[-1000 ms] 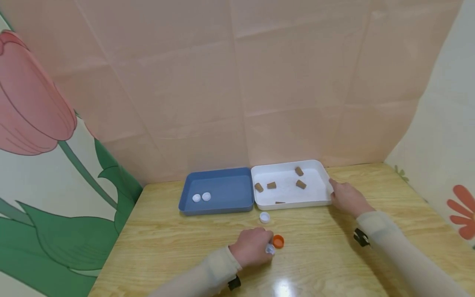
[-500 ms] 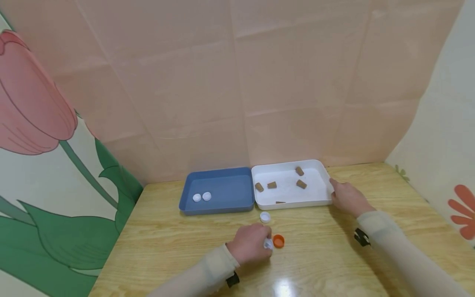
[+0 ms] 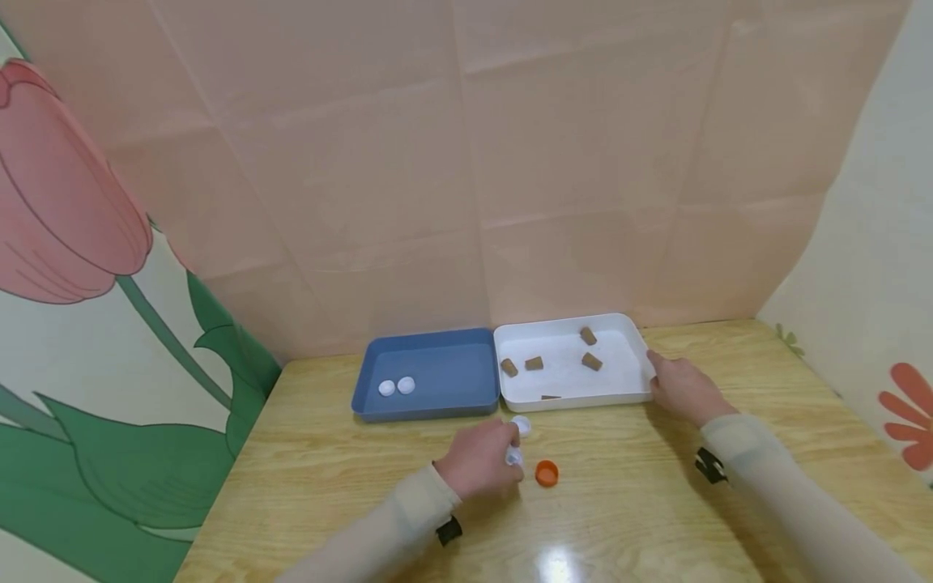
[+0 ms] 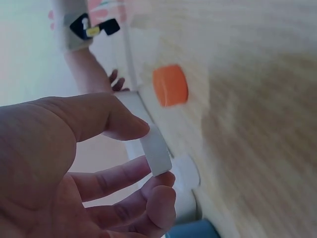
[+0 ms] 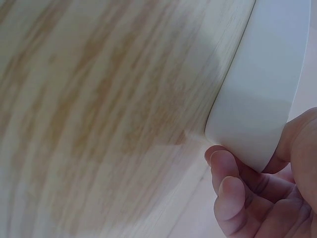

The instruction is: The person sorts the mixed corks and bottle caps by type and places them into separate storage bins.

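Between thumb and fingers my left hand (image 3: 481,463) pinches a white bottle cap (image 4: 156,151), held over the table in front of the blue tray (image 3: 452,376). Another white cap (image 3: 521,425) lies on the table just beyond that hand. An orange cap (image 3: 547,474) sits to the hand's right. My right hand (image 3: 685,391) grips the right end of the white tray (image 3: 619,379); in the right wrist view its thumb is at the rim and its fingers are curled against the outer wall. Two white caps (image 3: 406,385) lie in the blue tray.
Several brown cork stoppers (image 3: 592,361) are scattered in the white tray, which stands right beside the blue one. Both trays are near the back of the wooden table (image 3: 328,478), in front of a pinkish covered wall (image 3: 379,202).
My left hand has moved away from the orange cap, back and to the left, carrying the white cap toward the trays. The right hand has stayed on the white tray.
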